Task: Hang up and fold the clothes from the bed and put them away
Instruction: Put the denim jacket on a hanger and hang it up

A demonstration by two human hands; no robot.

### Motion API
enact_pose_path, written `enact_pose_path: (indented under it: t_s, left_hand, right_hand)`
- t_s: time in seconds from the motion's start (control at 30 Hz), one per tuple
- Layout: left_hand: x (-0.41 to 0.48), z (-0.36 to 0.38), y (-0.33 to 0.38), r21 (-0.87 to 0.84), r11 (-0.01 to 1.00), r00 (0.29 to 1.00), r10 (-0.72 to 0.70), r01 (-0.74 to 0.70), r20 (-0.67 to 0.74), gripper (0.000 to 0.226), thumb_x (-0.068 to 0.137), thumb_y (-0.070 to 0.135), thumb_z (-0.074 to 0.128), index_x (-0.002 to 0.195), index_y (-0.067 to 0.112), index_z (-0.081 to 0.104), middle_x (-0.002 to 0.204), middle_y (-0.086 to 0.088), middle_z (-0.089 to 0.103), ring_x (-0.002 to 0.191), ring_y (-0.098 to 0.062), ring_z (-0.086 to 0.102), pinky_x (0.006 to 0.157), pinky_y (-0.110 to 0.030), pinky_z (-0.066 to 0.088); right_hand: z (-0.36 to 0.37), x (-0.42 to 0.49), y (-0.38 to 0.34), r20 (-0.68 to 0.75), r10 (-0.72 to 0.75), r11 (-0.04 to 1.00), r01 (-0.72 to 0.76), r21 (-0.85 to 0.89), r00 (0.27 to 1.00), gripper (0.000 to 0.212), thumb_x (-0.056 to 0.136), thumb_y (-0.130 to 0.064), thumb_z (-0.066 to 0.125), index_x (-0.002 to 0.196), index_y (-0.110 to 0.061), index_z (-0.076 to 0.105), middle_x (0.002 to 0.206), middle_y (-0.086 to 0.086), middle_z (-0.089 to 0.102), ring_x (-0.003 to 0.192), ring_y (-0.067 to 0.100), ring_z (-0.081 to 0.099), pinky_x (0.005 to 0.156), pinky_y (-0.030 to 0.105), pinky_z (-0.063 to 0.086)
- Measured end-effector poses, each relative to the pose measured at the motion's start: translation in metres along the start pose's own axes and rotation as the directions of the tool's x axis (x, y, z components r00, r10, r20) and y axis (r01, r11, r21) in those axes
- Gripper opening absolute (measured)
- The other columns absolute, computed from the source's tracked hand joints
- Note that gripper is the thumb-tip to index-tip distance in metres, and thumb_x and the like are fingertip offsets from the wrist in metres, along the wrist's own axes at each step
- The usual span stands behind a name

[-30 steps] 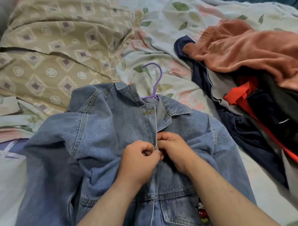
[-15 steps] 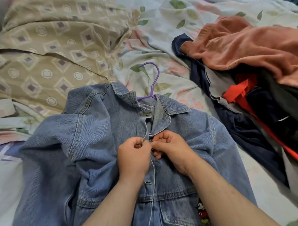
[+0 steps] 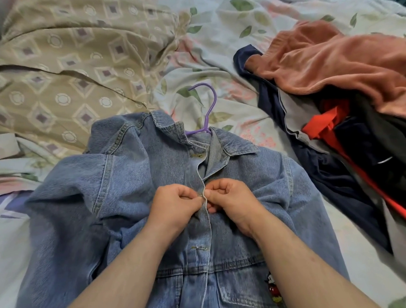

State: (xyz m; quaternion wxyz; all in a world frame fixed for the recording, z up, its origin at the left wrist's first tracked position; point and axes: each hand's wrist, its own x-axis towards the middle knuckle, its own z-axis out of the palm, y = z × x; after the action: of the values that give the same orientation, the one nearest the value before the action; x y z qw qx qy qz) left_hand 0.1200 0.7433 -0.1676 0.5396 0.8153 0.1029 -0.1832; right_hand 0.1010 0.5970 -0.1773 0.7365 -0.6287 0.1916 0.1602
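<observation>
The denim jacket (image 3: 134,202) lies face up on the bed (image 3: 228,49), near the person. It is already on a purple hanger (image 3: 210,107), whose hook comes out of the collar and rests on the floral sheet.

Both hands meet at the front opening, a little below the collar. The left hand (image 3: 176,207) has its fingers curled and pinches the edge that carries the buttonholes. The right hand (image 3: 231,199) is also curled and pinches the opposite edge, so the two thumbs are almost touching. The button itself is hidden between the fingers, and I cannot tell if it has passed through the hole.

I judge that the step in hand is to close one button, so that the jacket does not slide off the hanger. The next move probably calls for pushing the button fully through while the left hand keeps the hole open. After that the jacket can be lifted by the hook and carried away.

A salmon velvet garment (image 3: 332,61) and a navy garment (image 3: 336,183) wait in a pile at the right, so much of the task remains.
</observation>
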Motion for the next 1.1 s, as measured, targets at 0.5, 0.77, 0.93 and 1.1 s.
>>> enact_pose_path:
  t_s: [0.5,0.77,0.93,1.1]
  left_hand:
    - [-0.02,0.018,-0.016,0.238,0.949,0.941,0.26,-0.207,-0.218,0.027,0.075,0.015,0.075,0.063,0.033,0.058,0.065,0.008,0.06,0.066,-0.01,0.057,0.065,-0.033,0.051]
    - [-0.01,0.014,-0.026,0.096,0.982,0.974,0.174,-0.161,-0.147,0.022,0.083,0.012,0.071,0.074,0.027,0.057,0.066,0.005,0.06,0.061,-0.003,0.056,0.063,-0.02,0.047]
    - [0.006,0.01,-0.022,0.008,1.0,0.994,0.009,-0.008,-0.109,0.015,0.084,0.012,0.072,0.073,0.018,0.063,0.065,-0.004,0.067,0.067,-0.029,0.068,0.069,-0.047,0.059]
    - [0.009,0.012,-0.024,-0.064,0.997,0.995,-0.05,0.044,-0.083,0.02,0.086,0.002,0.06,0.071,0.016,0.061,0.052,0.004,0.058,0.055,-0.019,0.061,0.065,-0.051,0.06]
  right_hand:
    - [0.016,0.008,-0.004,-0.156,0.119,0.978,-0.143,-0.154,0.981,0.014,0.091,0.0,0.062,0.077,0.002,0.066,0.068,0.013,0.062,0.057,0.022,0.057,0.057,0.035,0.05]
    - [0.017,0.007,0.006,-0.207,0.078,0.965,-0.126,-0.231,0.975,0.033,0.086,0.005,0.061,0.062,-0.016,0.054,0.059,0.003,0.048,0.061,0.02,0.043,0.061,0.035,0.039]
    - [0.014,0.004,0.009,-0.189,-0.044,0.929,-0.029,-0.368,0.981,0.035,0.084,0.001,0.066,0.061,-0.019,0.05,0.043,-0.013,0.042,0.043,0.002,0.035,0.042,0.017,0.032]
    - [0.018,0.006,0.007,-0.206,-0.111,0.896,0.008,-0.444,0.972,0.018,0.083,-0.009,0.067,0.07,0.002,0.062,0.053,0.0,0.044,0.051,0.011,0.034,0.048,0.025,0.03]
